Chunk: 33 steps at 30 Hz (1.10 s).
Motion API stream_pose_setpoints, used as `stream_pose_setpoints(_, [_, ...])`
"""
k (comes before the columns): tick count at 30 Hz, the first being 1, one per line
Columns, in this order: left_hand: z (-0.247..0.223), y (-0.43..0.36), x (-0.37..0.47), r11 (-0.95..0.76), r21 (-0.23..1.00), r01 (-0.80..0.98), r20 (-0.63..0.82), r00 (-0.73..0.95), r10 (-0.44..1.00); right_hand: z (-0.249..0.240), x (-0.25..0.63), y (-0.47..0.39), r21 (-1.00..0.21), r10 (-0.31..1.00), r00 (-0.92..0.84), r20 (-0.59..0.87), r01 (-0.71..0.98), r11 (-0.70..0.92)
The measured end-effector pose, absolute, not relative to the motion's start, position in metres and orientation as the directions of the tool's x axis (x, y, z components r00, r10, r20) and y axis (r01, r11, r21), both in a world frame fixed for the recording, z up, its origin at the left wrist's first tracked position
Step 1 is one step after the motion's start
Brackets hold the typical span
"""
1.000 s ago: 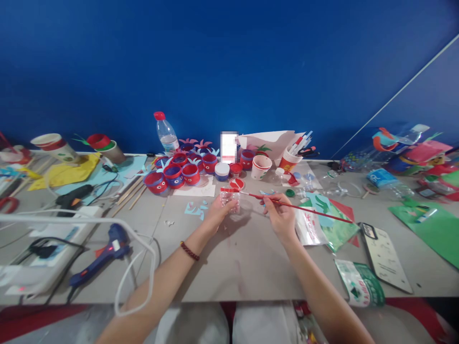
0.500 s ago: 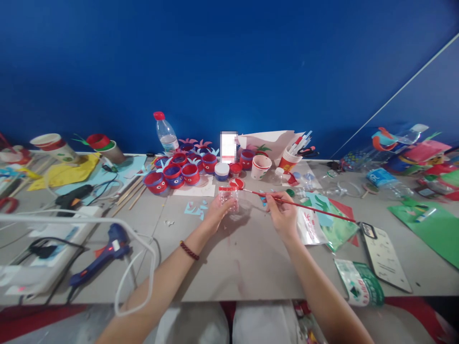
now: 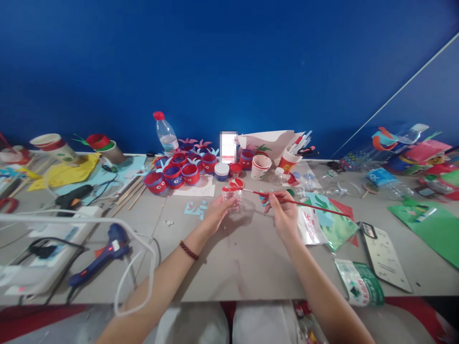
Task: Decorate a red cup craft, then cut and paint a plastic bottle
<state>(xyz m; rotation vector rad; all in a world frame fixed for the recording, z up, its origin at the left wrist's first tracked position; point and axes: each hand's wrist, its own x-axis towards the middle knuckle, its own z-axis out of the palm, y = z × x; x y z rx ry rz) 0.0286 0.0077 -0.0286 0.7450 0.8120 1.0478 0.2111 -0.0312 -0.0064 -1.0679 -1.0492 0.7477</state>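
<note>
My left hand [image 3: 219, 211] is closed around a clear plastic cup-like piece, seemingly a cut bottle [image 3: 235, 205], with red paint along its upper rim. In my right hand [image 3: 283, 212] is a thin red-handled paintbrush [image 3: 304, 204], gripped like a pen. Its tip points left and reaches the painted rim; whether it touches cannot be made out exactly. Just behind the rim lies a round lid with red paint [image 3: 237, 183]. Beyond it stand a small pot of red paint [image 3: 235, 169] and a white-lidded blue jar [image 3: 221, 171].
Several red and blue painted cups [image 3: 173, 176] stand behind on the left, near a bottle [image 3: 166, 136]. A blue glue gun [image 3: 103, 255], cables and a power strip [image 3: 53, 258] lie left. To the right are a paper cup [image 3: 261, 167], a phone [image 3: 385, 258] and green sheets [image 3: 430, 229].
The clear plastic piece has turned or tilted slightly and shifted a little right in my left hand. The brush's back end has swung up and left.
</note>
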Motion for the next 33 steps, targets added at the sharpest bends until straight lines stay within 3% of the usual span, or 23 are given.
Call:
stream_pose_setpoints(12, [-0.028, 0.008, 0.03, 0.326, 0.862, -0.389, -0.238, 0.258, 0.936, -0.001, 0.204, -0.034, -0.935, 0.881, 0.315, 0.354, 0.087, 0.344])
stream_pose_setpoints(33, [-0.039, 0.012, 0.026, 0.32, 0.827, -0.461, -0.204, 0.284, 0.937, -0.006, 0.212, -0.03, -0.934, 0.848, 0.392, 0.357, 0.137, 0.33])
